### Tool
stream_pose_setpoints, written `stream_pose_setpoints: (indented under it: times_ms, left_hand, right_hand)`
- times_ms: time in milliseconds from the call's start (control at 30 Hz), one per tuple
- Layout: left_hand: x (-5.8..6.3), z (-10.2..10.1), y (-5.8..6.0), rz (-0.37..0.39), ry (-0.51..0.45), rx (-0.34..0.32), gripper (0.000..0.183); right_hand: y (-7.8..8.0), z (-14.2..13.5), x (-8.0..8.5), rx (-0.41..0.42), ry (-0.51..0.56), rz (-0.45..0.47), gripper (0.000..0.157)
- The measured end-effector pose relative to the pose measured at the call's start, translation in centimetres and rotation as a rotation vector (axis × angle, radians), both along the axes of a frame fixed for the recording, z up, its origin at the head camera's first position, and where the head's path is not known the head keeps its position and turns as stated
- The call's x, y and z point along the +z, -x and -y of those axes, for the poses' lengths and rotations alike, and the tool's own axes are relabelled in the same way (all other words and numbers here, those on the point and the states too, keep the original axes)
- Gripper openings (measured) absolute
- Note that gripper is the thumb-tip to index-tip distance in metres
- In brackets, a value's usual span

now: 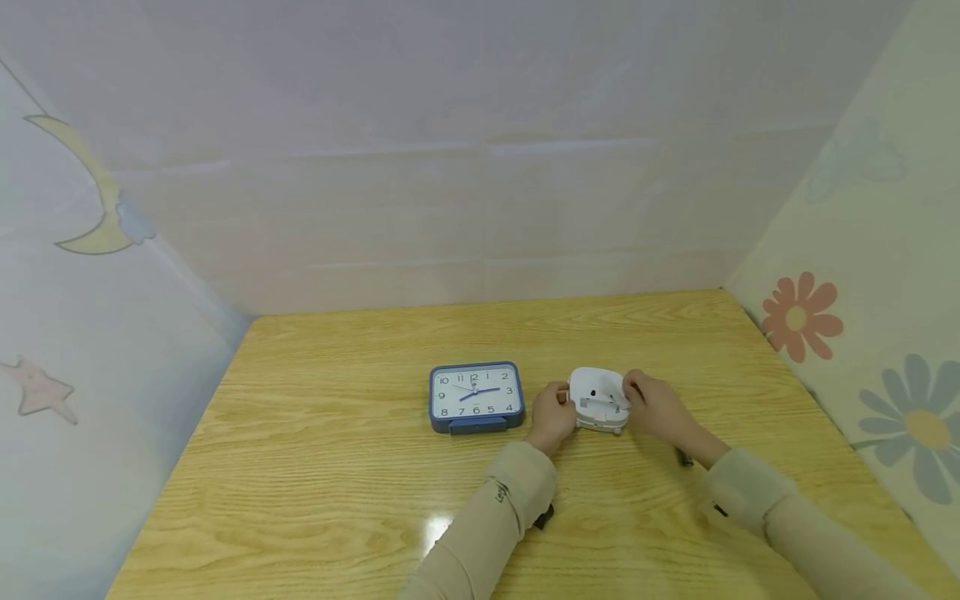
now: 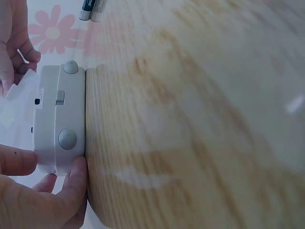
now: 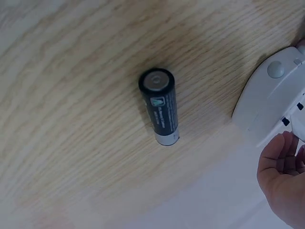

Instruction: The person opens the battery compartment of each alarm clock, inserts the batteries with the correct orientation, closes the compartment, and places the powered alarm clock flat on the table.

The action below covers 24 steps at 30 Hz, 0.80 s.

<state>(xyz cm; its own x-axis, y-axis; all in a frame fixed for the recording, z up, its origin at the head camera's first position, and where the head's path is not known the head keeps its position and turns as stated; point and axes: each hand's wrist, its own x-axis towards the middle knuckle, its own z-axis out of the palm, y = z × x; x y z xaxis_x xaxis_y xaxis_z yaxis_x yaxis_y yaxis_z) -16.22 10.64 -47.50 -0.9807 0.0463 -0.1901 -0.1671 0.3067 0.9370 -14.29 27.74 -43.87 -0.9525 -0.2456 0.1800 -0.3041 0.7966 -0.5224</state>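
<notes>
Currently, the white unit is resting on the worktop, right of centre in the lower half of the head view, between the two hands. Its back, bearing small dark openings, is facing up. In the left wrist view, the rounded feet are projecting from its side.

Handling: the white unit is appearing light and rigid, probably hard plastic, with a smooth shell that is likely offering little friction. The curved end is presenting the best hold, steadied from above and below; the openings are best being left uncovered. The white flap at its back is looking thin and somewhat fragile. It is calling for a light pinch at its edge, without twisting. Whether it is hanging free or touching the housing cannot be told.

Fingers, left hand: these are standing apart by about the thickness of the shell and gripping the end of the unit, at the lower left of the left wrist view.

Fingers, right hand: these are closing narrowly on the white flap, pinching it at the right side of the unit in the head view.

Surroundings: a battery is lying near the middle of the right wrist view, apart from the unit. A blue clock is lying face up just left of the left hand, near the centre of the head view.
</notes>
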Motion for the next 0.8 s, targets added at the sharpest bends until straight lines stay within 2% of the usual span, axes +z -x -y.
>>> stream_pose_setpoints:
  times_ms: [200,500,800]
  left_hand:
    - [-0.1,0.0,0.0,0.010,-0.005,-0.005,0.027]
    - [-0.1,-0.1,0.1,0.007,-0.015,-0.001,0.026]
    - [-0.2,0.0,0.0,0.004,-0.021,-0.011,0.027]
  right_hand:
    - [0.1,-1.0,0.2,-0.054,0.113,0.079,0.017]
    - [0.4,-3.1,0.4,-0.138,0.268,0.295,0.027]
    - [0.9,-5.4,0.1,-0.190,0.381,0.413,0.035]
